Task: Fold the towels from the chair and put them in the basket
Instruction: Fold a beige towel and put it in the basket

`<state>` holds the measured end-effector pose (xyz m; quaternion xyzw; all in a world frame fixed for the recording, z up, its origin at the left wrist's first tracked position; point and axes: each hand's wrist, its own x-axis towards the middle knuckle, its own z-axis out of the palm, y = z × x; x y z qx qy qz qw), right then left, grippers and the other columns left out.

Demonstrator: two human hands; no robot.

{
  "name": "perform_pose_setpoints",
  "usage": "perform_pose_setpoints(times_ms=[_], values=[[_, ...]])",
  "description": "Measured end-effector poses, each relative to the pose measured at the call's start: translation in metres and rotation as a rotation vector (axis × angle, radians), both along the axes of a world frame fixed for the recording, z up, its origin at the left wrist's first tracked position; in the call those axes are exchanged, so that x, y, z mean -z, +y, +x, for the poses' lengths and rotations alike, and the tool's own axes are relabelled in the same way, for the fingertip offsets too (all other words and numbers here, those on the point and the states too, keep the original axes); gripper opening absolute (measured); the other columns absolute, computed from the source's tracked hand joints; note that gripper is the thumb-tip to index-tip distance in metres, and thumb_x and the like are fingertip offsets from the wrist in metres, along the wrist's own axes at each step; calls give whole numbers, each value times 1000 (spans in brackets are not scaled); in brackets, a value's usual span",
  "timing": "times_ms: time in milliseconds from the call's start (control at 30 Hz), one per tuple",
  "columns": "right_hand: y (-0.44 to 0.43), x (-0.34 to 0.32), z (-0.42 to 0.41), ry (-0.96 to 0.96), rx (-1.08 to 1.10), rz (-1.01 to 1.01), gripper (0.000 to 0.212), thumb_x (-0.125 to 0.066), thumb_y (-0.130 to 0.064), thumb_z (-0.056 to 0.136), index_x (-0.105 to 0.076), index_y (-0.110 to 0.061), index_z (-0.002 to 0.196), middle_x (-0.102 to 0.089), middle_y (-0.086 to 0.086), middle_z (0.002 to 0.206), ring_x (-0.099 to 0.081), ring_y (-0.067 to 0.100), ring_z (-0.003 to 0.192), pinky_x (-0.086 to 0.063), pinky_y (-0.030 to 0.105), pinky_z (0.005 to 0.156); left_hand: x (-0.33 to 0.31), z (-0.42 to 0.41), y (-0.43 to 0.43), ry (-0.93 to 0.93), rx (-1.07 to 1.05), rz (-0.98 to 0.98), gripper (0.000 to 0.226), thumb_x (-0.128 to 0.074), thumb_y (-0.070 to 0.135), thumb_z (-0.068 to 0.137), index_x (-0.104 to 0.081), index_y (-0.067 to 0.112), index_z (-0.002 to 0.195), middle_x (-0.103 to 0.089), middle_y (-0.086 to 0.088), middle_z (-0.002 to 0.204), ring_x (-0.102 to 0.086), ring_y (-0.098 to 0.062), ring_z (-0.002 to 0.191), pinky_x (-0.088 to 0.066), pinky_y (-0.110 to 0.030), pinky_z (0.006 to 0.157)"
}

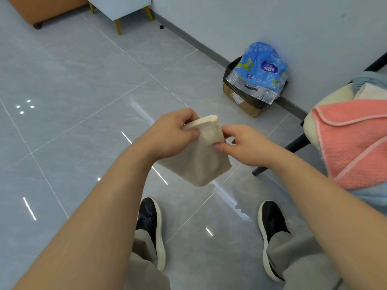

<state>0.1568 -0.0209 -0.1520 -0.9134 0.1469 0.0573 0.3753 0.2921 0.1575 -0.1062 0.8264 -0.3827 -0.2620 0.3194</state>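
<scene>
left grip [173,132]: holding the beige towel [201,160]; thumb on the near face, fingers curled behind the stacked top edge.
right grip [245,145]: pinches the same towel's right edge, thumb in front, fingers behind.
why held so: both grips clamp the top corners so the layers stay lined up; looks like the fold is being squared off or halved once more.
towel position: between the two grips, hanging below them in mid-air above the floor [83,101]; touches nothing else.
towel state: already folded small, several layer edges show at the top by the left grip's fingers.
step judged: fold nearly done, the drop into the basket comes next.
basket: not in view, cannot say which side of the grips it sits on.
chair [293,146]: to the right of the right grip, near but apart from it.
why the pile sits there: unfolded stock within the right grip's reach.
pink towel [356,143]: draped unfolded on top of the chair pile, right of the right grip.
pale blue towel [370,197]: under the pink one, lower right of the right grip.
other fabric on chair: cream and grey-blue bits behind the pink; whether they are towels or cushion, cannot tell.
count towels: one in the grips, at least two on the chair.
count grips: two, both busy.
cardboard box [240,99]: one, beyond the right grip by the wall, blue tissue pack [259,68] sticking out.
shoes: two, below the grips.
</scene>
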Motion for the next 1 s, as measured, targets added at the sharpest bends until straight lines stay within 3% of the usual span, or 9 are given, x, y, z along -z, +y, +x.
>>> perform_pose_setpoints(times_ms=[100,233,333,467,567,700,833,1000], values=[[7,-2,1,-35,0,10,11,-66,-33,92,-65,-23,94,-65,-8,85,-59,6,79,-46,23,69,2,-4,-3,-53,45,-38,18,-71,29,88,-61,25,103,-63,13,91,-58,-1,83,-43,-16,68],[6,-2,1,-46,31,34,11,-67,-38,91,-66,-29,97,-68,-9,89,-62,8,84,-49,24,74,4,-5,-3,-105,46,-78,13,-73,32,88,-64,23,89,-63,8,76,-55,-2,71,-40,-15,62],[-2,-2,-1,37,-20,-18,18,-72,-40,87,-65,-27,97,-66,-9,88,-60,8,82,-47,28,72,1,-3,-1,-111,11,-138,6,-71,26,89,-65,24,90,-66,7,80,-59,-5,78,-43,-19,66],[-7,10,-8,277,-88,-196,23,-74,-38,84,-65,-20,95,-64,-2,87,-58,18,80,-51,40,76,-9,6,7,-109,-101,-207,7,-70,22,87,-66,26,91,-65,12,80,-57,2,75,-41,-12,62],[-11,12,-14,297,-73,-242,19,-70,-38,88,-55,-25,90,-59,-5,86,-57,20,83,-49,39,75,-12,19,17,-120,-199,-229,9,-70,17,86,-67,24,91,-64,12,78,-54,5,71,-39,-10,60],[-20,6,-17,236,19,-253,17,-64,-36,94,-50,-33,104,-62,-7,100,-58,22,93,-48,37,79,-12,35,30,-146,-365,-200,7,-68,23,88,-66,27,93,-65,13,83,-56,7,73,-39,-8,58],[-27,-2,-20,175,79,-226,21,-63,-29,95,-47,-32,110,-62,-8,107,-59,21,96,-50,41,84,-10,44,38,-126,-446,-190,10,-66,18,85,-66,26,92,-69,6,90,-60,-9,79,-44,-26,62],[-32,-4,-26,158,106,-223,33,-64,-13,91,-41,-31,105,-56,-9,107,-58,19,96,-52,42,85,-9,46,39,-91,-505,-165,14,-62,15,82,-67,23,92,-71,-1,92,-63,-19,82,-50,-34,67]])
